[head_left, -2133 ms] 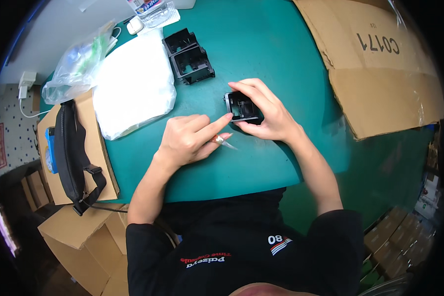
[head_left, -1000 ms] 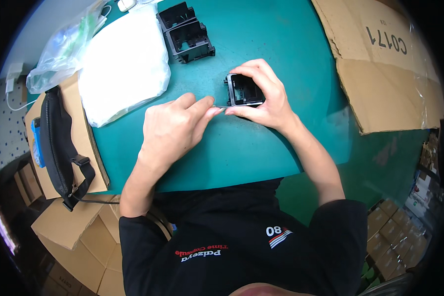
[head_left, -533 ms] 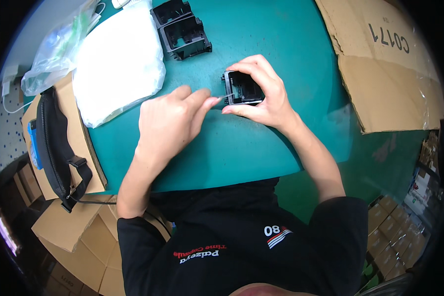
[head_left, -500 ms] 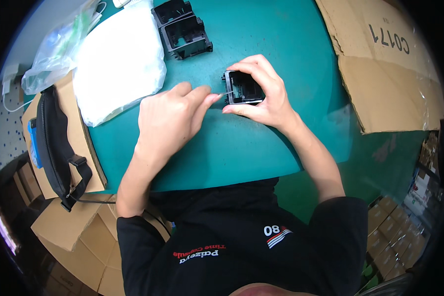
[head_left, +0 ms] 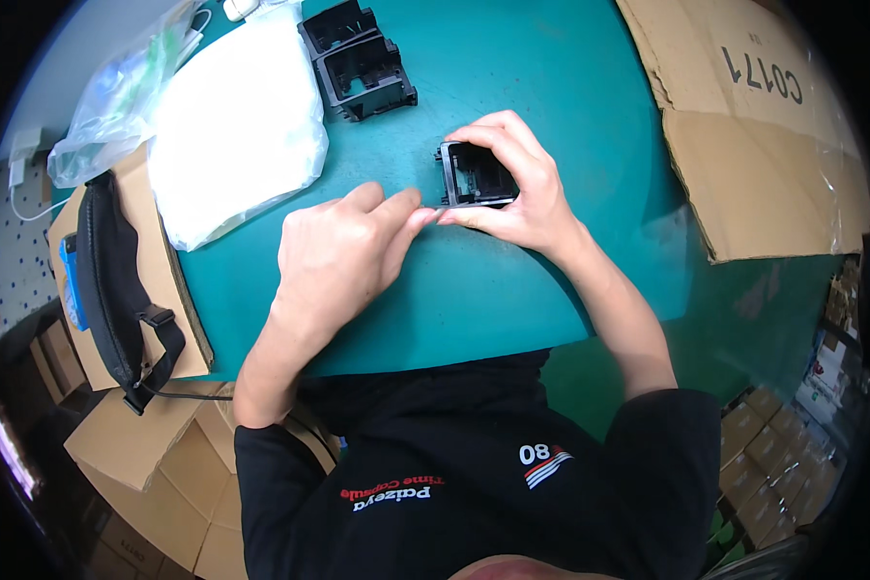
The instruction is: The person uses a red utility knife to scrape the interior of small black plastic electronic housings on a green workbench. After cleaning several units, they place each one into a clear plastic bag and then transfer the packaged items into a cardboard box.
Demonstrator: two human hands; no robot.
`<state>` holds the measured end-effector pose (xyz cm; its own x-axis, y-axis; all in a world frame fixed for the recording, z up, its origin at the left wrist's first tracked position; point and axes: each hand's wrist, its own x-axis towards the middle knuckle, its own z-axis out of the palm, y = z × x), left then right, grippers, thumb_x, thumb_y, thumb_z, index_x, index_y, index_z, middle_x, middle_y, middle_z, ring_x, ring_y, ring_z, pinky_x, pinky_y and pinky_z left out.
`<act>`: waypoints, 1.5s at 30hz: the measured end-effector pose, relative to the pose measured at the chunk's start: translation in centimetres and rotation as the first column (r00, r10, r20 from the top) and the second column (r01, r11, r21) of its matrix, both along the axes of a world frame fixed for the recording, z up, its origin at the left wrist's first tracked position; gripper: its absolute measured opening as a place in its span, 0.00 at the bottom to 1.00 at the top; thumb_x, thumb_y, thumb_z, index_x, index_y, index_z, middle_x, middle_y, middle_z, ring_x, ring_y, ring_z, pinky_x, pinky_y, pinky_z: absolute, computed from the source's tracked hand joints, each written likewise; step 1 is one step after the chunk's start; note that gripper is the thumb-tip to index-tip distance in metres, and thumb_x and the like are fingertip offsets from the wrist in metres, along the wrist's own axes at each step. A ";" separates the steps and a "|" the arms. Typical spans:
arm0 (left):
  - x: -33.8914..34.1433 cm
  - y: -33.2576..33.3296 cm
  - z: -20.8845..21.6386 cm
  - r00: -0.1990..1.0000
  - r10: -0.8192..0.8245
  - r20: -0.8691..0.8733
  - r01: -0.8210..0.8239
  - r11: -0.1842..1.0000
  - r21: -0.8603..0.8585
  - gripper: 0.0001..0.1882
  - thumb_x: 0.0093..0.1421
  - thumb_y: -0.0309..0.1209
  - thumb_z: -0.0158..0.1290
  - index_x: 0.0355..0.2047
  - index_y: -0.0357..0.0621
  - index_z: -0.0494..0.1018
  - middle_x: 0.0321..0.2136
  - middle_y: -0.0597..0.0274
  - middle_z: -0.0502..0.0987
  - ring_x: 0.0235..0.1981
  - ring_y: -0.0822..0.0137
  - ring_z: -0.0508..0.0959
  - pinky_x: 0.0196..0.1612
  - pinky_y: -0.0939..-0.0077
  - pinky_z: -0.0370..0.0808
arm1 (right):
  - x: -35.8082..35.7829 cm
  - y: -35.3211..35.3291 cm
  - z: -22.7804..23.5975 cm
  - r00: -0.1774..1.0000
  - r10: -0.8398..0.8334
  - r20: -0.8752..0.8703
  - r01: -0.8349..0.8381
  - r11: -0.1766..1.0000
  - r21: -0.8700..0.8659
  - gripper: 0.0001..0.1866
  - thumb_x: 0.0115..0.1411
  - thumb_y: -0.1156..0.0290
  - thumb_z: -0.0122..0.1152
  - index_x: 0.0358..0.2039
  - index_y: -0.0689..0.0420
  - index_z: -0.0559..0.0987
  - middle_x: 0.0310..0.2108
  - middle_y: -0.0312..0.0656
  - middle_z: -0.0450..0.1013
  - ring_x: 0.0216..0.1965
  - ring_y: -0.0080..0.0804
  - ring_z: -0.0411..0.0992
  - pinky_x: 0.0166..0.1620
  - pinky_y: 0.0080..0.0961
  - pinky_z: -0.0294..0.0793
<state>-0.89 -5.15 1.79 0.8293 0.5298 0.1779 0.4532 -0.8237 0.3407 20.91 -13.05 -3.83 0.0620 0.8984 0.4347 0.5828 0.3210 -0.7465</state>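
Observation:
My right hand (head_left: 527, 184) grips a black plastic box-shaped housing (head_left: 478, 205) over the mat, fingers at its far side and thumb at its near side. The housing's open face shows a hollow inside with small details I cannot make out. My left hand (head_left: 333, 251) is closed in a pinch just left of it. Out of those fingertips sticks a thin pale piece (head_left: 441, 214), its tip beside the housing's near left corner and my right thumb. Most of that piece is hidden by the fingers. Two similar black housings (head_left: 365, 82) stand farther back, close together.
A large white plastic bag (head_left: 237, 135) lies on the green mat (head_left: 435, 319) at the left, with a clear bag (head_left: 106, 135) behind it. A black pouch with a strap (head_left: 106, 280) rests on cardboard at the left edge. A big cardboard carton (head_left: 764, 184) occupies the right side.
My left hand has drawn the thin piece out of the housing's open face and toward its near left corner. The right hand keeps its hold on the housing, almost unmoved.

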 end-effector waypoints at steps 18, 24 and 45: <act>0.3 1.1 -0.7 0.998 0.048 0.045 -0.047 0.999 -0.023 0.09 0.64 0.39 0.61 0.38 0.51 0.84 0.19 0.61 0.73 0.17 0.57 0.75 0.21 0.64 0.70 | 0.0 -0.1 -0.2 1.000 -0.008 0.006 0.008 1.000 -0.013 0.39 0.38 0.59 0.87 0.50 0.60 0.79 0.44 0.44 0.76 0.44 0.38 0.76 0.47 0.32 0.78; 1.2 2.1 -0.8 0.993 0.107 0.058 -0.106 0.994 -0.018 0.09 0.65 0.38 0.60 0.38 0.49 0.84 0.19 0.59 0.74 0.18 0.56 0.76 0.23 0.63 0.71 | -0.1 -0.2 -0.2 0.996 -0.073 -0.051 0.070 0.995 -0.064 0.40 0.39 0.56 0.88 0.47 0.60 0.74 0.41 0.44 0.72 0.40 0.40 0.76 0.43 0.32 0.79; 2.1 3.3 -1.6 0.991 0.135 -0.018 -0.135 0.991 0.015 0.10 0.67 0.39 0.58 0.38 0.49 0.84 0.22 0.57 0.77 0.22 0.54 0.79 0.26 0.61 0.74 | 0.1 0.0 -0.5 0.998 -0.046 -0.035 0.044 0.998 -0.036 0.39 0.38 0.56 0.88 0.44 0.61 0.74 0.39 0.45 0.70 0.39 0.40 0.74 0.43 0.32 0.77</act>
